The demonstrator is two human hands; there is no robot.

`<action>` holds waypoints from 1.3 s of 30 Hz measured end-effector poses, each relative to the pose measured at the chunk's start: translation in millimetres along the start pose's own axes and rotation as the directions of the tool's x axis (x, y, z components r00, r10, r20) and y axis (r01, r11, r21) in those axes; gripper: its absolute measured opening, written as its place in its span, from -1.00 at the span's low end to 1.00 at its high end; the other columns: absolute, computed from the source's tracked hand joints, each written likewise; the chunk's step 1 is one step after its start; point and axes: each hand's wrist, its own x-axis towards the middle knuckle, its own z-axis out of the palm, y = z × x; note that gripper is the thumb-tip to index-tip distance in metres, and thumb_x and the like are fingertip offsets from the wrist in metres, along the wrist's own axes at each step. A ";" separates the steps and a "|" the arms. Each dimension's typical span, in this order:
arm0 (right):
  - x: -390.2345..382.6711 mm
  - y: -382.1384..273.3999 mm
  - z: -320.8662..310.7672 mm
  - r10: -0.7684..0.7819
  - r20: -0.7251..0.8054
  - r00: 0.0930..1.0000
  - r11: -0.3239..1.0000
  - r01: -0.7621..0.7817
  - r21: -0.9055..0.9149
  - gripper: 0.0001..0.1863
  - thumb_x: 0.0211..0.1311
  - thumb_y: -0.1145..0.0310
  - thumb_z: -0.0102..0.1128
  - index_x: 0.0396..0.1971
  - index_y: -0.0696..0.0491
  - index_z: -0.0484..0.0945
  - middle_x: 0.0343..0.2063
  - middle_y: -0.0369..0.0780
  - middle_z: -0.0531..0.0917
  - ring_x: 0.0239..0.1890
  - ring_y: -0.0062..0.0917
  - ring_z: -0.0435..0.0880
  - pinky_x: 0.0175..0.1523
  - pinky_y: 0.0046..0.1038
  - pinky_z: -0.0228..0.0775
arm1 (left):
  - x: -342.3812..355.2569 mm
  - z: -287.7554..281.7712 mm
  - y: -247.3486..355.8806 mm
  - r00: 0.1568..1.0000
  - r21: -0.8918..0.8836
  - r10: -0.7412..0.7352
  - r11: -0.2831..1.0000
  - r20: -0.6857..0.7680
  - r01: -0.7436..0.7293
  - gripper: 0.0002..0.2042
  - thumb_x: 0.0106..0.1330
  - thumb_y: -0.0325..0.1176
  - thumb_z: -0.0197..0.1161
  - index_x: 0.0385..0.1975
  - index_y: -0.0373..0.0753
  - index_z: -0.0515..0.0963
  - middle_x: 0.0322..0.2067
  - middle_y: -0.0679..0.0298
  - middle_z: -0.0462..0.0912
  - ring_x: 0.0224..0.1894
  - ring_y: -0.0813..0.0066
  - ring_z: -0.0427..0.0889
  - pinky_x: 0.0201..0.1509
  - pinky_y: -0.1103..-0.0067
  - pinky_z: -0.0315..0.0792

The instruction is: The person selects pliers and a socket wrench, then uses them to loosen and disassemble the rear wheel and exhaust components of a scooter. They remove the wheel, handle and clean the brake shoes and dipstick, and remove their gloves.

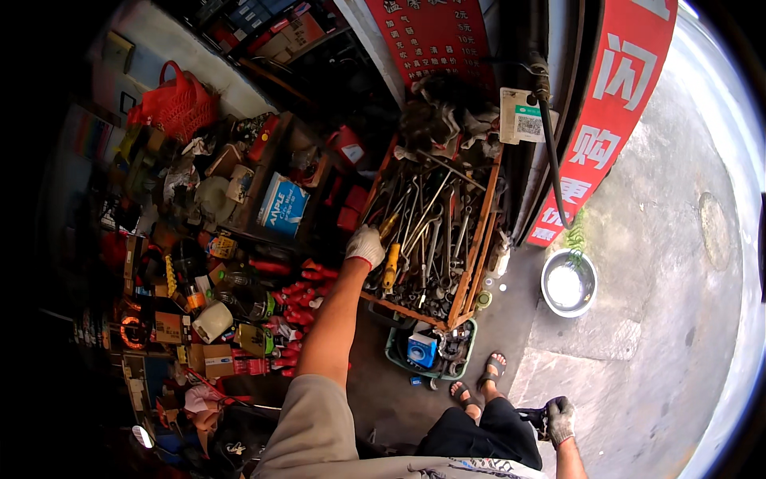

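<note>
My left hand (365,246), in a pale knit glove, reaches to the left side of a wooden tool box (466,294) full of wrenches (434,239) and long rods. Its fingertips are among the tools near yellow-handled tools (391,267), too hidden to show a grip. My right hand (561,421), in a soiled glove, is low at the right beside my legs, fingers curled by a dark object that I cannot make out. A green bin (390,351) of parts, with a blue box (421,348) in it, sits under the tool box.
Cluttered shelves with red bottles (299,295) and boxes fill the left, below a red basket (175,112). A red signboard (598,104) and a black pole (557,176) stand at the right. A metal basin (568,306) rests on the concrete ground (686,319).
</note>
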 end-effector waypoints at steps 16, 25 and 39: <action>-13.1 31.6 5.8 -0.037 -0.079 0.996 0.999 0.037 -0.002 -0.84 0.16 0.39 0.10 -0.52 0.16 0.50 -0.66 -0.24 0.51 -0.54 -0.59 0.43 -0.41 -0.43 0.32 | 15.9 -5.4 -19.3 0.963 -0.147 -0.093 0.980 0.251 0.133 -0.54 0.15 -0.12 0.28 -0.09 -0.40 0.55 -0.08 -0.15 0.59 0.03 -0.04 0.56 0.09 0.27 0.46; -18.9 40.3 -11.1 -0.014 -0.141 0.990 0.998 0.023 0.062 -0.83 0.13 0.38 0.13 -0.51 0.19 0.53 -0.62 -0.20 0.57 -0.52 -0.57 0.47 -0.39 -0.41 0.35 | 25.8 -2.9 5.4 0.941 -0.052 -0.120 0.988 0.316 0.143 -0.57 0.15 -0.23 0.22 -0.04 -0.40 0.53 -0.03 -0.15 0.57 0.07 -0.03 0.55 0.10 0.28 0.47; -19.4 44.3 -10.1 -0.031 -0.101 0.994 0.999 0.035 0.036 -0.81 0.18 0.35 0.10 -0.45 0.19 0.53 -0.59 -0.21 0.56 -0.51 -0.60 0.44 -0.38 -0.43 0.33 | -5.0 -23.9 -10.0 0.930 0.106 -0.265 0.963 0.255 0.246 -0.54 0.28 -0.33 0.09 0.15 -0.38 0.26 -0.01 -0.12 0.56 0.03 0.01 0.60 -0.03 0.22 0.54</action>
